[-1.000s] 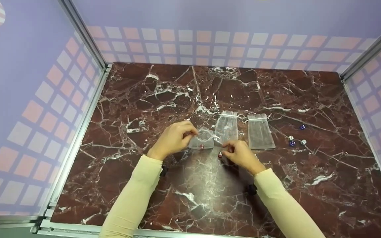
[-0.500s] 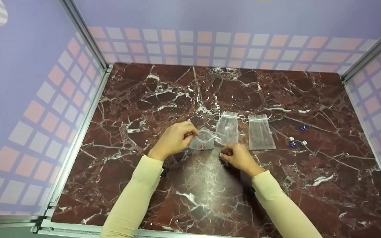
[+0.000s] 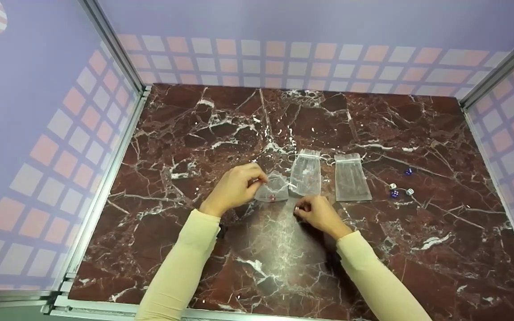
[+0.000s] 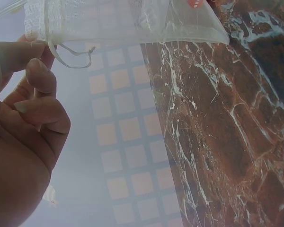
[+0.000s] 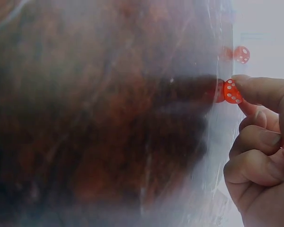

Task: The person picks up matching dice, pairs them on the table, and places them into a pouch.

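Note:
My left hand point(image 3: 239, 185) pinches the gathered mouth of a sheer white drawstring pouch point(image 4: 94, 21) between thumb and fingers. Inside that pouch lies a red die point(image 3: 272, 197), which also shows at the top of the left wrist view. To the right of it, my right hand point(image 3: 321, 213) is low at the marble tabletop. Thumb and forefinger pinch a second red die point(image 5: 233, 92) with white pips, its base close to its own reflection in the polished surface. In the head view the fingers hide most of this die.
Two more sheer pouches, one in the middle point(image 3: 306, 173) and one to its right point(image 3: 353, 178), lie flat behind the right hand. Farther right sit two blue dice point(image 3: 394, 193) and two white dice point(image 3: 410, 191). Lilac panels point(image 3: 301, 22) wall in the tabletop.
My right hand has lowered slightly toward me, and its fingers now close round the red die, which showed more plainly before. The left hand keeps its place on the pouch.

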Motion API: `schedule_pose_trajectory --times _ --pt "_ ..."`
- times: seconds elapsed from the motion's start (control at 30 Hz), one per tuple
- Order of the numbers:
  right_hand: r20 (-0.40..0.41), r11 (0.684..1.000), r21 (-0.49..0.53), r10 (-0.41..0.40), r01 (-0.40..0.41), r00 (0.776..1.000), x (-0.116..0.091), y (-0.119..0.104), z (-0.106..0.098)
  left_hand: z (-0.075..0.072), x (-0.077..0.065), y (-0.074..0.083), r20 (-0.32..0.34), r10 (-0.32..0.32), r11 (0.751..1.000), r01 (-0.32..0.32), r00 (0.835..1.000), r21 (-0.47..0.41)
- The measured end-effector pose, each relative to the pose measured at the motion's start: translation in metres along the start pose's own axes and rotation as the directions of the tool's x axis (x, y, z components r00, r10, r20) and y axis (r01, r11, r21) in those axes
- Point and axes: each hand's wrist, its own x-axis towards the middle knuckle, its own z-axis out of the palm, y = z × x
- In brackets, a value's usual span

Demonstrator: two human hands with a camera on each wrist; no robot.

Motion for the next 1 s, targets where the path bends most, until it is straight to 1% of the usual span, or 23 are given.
schedule_pose_trajectory --times 0.13,0.33,0.43,0.53,0.63,0.8,0.9,1.0 --pt "0.005 1.000 0.025 -0.013 0.013 1.000 -0.002 0.001 0.000 0.001 0.003 0.001 0.006 0.001 1.000 -0.001 1.000 -0.006" --pt "0.037 0.996 0.072 -0.049 0.046 0.998 -0.007 -0.004 -0.001 0.002 0.007 0.002 -0.001 0.012 1.000 -0.012 1.000 0.000" --pt "0.051 0.993 0.086 -0.079 0.075 0.996 -0.010 -0.011 -0.002 0.003 0.007 0.002 -0.001 0.015 1.000 -0.015 1.000 -0.002" --pt "0.046 0.989 0.087 -0.122 0.118 0.991 -0.011 -0.022 -0.005 0.005 0.007 0.001 -0.002 0.012 1.000 -0.012 1.000 -0.006" --pt "0.031 0.981 0.099 -0.173 0.169 0.985 -0.012 -0.035 -0.009 0.005 0.006 0.000 -0.010 0.011 1.000 -0.011 1.000 -0.009" --pt "-0.010 0.950 0.131 -0.285 0.284 0.958 -0.009 -0.055 -0.013 0.003 0.002 -0.001 -0.022 0.012 0.999 -0.012 1.000 -0.039" --pt "-0.061 0.934 0.138 -0.324 0.329 0.944 -0.007 -0.065 -0.015 0.002 0.001 -0.001 -0.030 0.015 0.999 -0.016 0.999 -0.046" --pt "-0.139 0.921 0.125 -0.353 0.370 0.925 -0.005 -0.072 -0.018 0.003 0.001 -0.002 -0.027 0.019 0.999 -0.020 0.999 -0.042"
